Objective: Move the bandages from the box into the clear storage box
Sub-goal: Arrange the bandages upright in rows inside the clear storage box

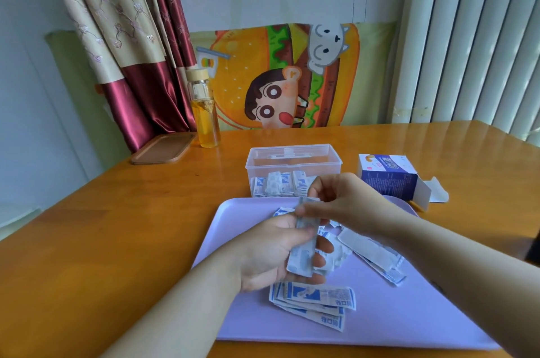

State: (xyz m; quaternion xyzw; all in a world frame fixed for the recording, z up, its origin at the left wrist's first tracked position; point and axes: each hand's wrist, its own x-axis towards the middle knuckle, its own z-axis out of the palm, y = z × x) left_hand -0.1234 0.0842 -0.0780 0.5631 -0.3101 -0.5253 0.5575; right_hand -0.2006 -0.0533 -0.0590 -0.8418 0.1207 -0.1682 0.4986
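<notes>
**Me:** Bandages point(315, 299) are lying loose on the tray point(409, 314), right under my wrists, with more fanning out to the right.

**Friend:** How far are you getting?

**Me:** Roughly midway, I'm guessing. A row is already standing in the clear box point(263, 164). The card box point(388, 176) is lying open on the surface point(117, 226), and its inside is hiding from me.

**Friend:** And your hands?

**Me:** My left grip point(271, 252) is clutching a stack point(302, 258) of flat white-and-blue paper wrappers, upright above the tray. My right grip point(344, 202) is pinching its top end, though blur is smearing the fingertips.
</notes>
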